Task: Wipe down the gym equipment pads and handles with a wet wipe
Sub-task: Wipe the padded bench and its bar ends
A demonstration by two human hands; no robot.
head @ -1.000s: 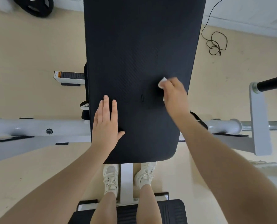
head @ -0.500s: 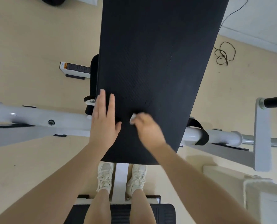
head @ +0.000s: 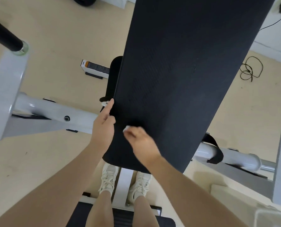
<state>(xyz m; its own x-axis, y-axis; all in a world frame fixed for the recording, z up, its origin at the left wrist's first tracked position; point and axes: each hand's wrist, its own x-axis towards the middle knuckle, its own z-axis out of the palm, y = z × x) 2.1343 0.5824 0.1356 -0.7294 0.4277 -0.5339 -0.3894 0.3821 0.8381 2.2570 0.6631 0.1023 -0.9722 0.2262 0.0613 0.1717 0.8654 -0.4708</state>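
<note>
Since the earlier frame my left hand (head: 103,128) has slid off the top of the black pad (head: 177,79) to its left edge, where the fingers now lie along the rim, stretched out fairly straight and pressed against the side, holding nothing. My right hand (head: 142,143) has come from the pad's right side to its lower left part, close beside the left hand but not touching it. That grip is curled down around the wet wipe (head: 126,128), of which I see only a small white corner sticking out past the knuckles; the wipe sits against the pad surface near the left edge, a little above the pad's near end. The hand is motion-blurred, so I cannot make out how the fingers lie on it.

Below the pad's near end I see my two pale sneakers (head: 109,177) on either side of a white frame bar (head: 126,185). White machine arms (head: 54,112) run out to both sides under the pad, with a black-gripped handle (head: 3,36) at the upper left. On the beige floor (head: 54,38) a tangled dark cable (head: 251,69) lies to the right of the pad, and a small white and black box (head: 95,68) lies to its left.
</note>
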